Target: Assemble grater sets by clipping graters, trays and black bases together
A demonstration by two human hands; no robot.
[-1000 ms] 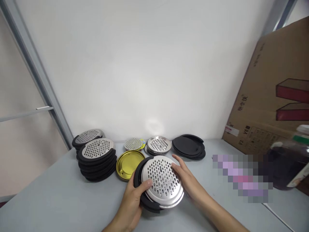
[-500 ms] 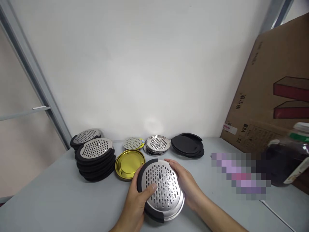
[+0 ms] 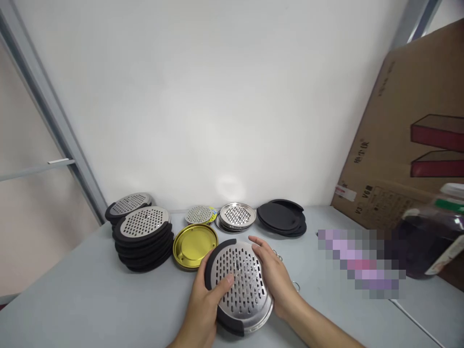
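Near the table's front, my left hand (image 3: 208, 299) is closed round a round metal grater (image 3: 241, 280) with a black rim on its left side. Its thumb lies on the slotted face, and the other fingers are hidden beneath. My right hand (image 3: 273, 273) presses against the grater's right edge, fingers along the rim. Just beyond is a gold round tray (image 3: 195, 245). To the left stands a stack of black-rimmed graters (image 3: 145, 237), with another such pile (image 3: 129, 205) behind it. Small metal rings (image 3: 296, 286) lie right of my right hand.
Along the wall lie a grey slotted disc (image 3: 198, 214), shiny metal grater discs (image 3: 237, 215) and black round holders (image 3: 281, 217). On the right are a pixelated purple patch (image 3: 358, 263), a jar of dark contents (image 3: 427, 237), a cardboard box (image 3: 406, 145) and a white cable (image 3: 413, 319).
The grater has shifted slightly left, its metal discs sitting closer under the black rim. My right hand has moved a little left, and metal rings now show beside it.
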